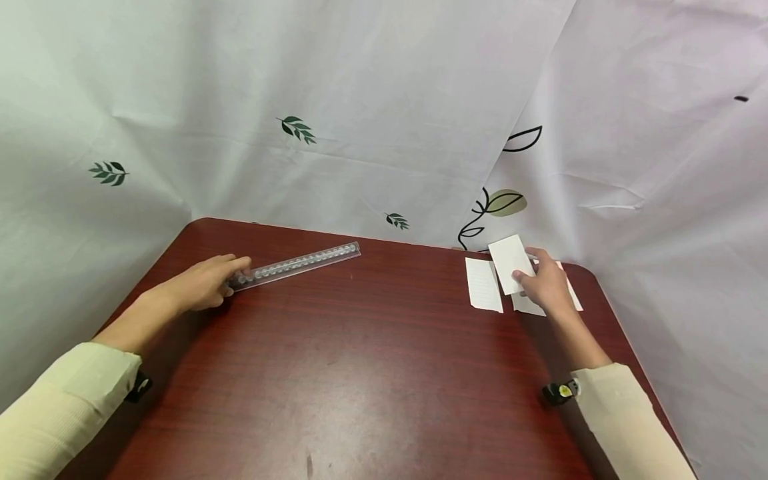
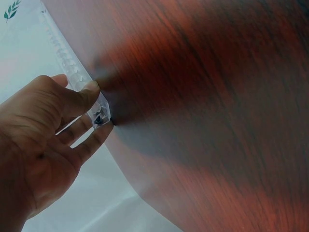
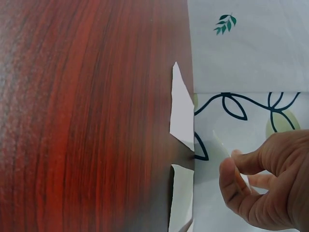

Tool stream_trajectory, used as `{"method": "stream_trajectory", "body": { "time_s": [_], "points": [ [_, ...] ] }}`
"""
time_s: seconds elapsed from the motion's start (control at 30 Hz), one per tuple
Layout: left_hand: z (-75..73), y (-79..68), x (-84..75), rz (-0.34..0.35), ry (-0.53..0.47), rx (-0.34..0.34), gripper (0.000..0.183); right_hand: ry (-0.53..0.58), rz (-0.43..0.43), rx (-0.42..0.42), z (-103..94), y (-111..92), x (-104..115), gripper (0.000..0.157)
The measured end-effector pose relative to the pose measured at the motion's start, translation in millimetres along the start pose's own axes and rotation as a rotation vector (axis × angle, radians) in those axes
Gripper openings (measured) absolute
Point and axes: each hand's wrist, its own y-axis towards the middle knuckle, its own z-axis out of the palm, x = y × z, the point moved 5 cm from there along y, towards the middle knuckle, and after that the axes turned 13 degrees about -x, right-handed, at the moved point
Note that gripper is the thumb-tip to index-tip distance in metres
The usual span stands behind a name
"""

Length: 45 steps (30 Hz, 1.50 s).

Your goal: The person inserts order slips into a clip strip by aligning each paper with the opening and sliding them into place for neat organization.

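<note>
On the left of the table, my left hand grips the near end of a long, narrow clear plastic case. Rows of small round shapes show through it. In the left wrist view, thumb and fingers of the left hand pinch the end of the case. At the back right, my right hand pinches a small white sheet of paper between thumb and fingers, tilted above other sheets. The right wrist view shows the right hand with that sheet nearly edge-on.
A lined slip of paper lies left of the held sheet; another slip lies partly beneath it, and a third sits behind the right hand. White patterned cloth hangs behind the dark red wooden table.
</note>
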Motion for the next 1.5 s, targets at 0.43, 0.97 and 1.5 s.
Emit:
{"method": "stream_trajectory", "body": {
  "time_s": [0.43,0.97,1.5],
  "points": [
    [2.8,0.9,1.4,-0.007,-0.002,0.003,0.043,0.008,-0.007,0.006,1.9,-0.9,4.1,0.075],
    [3.0,0.5,0.9,-0.015,-0.001,0.005,0.042,-0.058,-0.026,0.016,7.0,-4.7,8.5,0.075],
    [0.1,-0.1,-0.6,-0.018,0.002,0.008,0.043,-0.025,-0.021,0.055,19.9,-8.0,15.8,0.074]
  ]
}}
